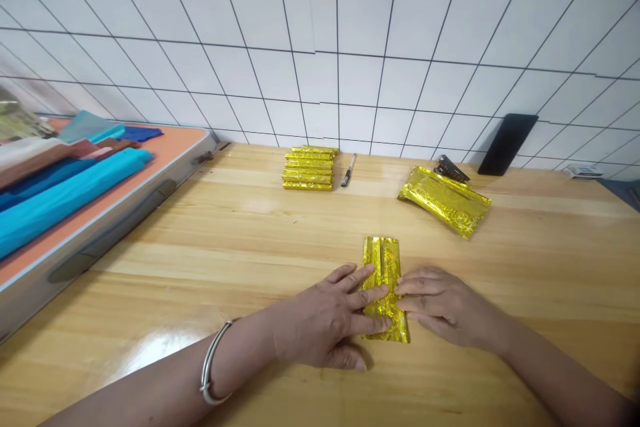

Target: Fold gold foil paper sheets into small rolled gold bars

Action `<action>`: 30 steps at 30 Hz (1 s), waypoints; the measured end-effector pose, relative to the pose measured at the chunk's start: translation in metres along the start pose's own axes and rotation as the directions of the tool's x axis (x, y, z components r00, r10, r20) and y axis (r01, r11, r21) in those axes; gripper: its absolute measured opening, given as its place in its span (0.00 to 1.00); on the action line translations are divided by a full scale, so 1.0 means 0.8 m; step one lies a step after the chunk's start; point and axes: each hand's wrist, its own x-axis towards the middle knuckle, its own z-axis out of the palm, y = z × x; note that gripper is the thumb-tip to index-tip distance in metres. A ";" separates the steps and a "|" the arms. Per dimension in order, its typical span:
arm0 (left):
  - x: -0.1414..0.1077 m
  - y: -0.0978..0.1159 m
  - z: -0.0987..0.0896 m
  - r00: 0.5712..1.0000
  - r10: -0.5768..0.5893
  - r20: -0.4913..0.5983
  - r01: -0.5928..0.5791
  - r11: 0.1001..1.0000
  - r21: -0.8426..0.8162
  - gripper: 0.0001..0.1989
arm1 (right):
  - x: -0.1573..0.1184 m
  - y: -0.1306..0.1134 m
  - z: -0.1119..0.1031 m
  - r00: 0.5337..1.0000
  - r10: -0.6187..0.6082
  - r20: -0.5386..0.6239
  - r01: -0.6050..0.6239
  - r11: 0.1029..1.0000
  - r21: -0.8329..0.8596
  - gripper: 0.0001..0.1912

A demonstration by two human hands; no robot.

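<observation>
On table point(200, 253), gold foil strip point(392, 275) lies under left hand point(331, 315), fingers spread wide; right hand point(445, 300) touches right edge, fingers close together, pinch unclear. Uneven pressing could skew or crease slick foil strip.

One left grip point(334, 321) and one right grip point(453, 307) touch one gold strip point(390, 267). Past them are one gold pile point(309, 168), one pen point(349, 171), one gold pack point(445, 205), one black clip point(453, 170) and one flat black thing point(507, 145). One bangle point(206, 367) is behind the left grip.

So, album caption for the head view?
Left hand and right hand touch a gold foil rectangle, wooden tabletop beneath.
</observation>
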 end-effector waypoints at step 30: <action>0.006 0.008 -0.012 0.993 0.075 -0.093 -0.072 0.997 0.033 0.29 | 0.077 -0.012 0.015 0.970 0.179 0.164 -0.175 0.984 -0.038 0.33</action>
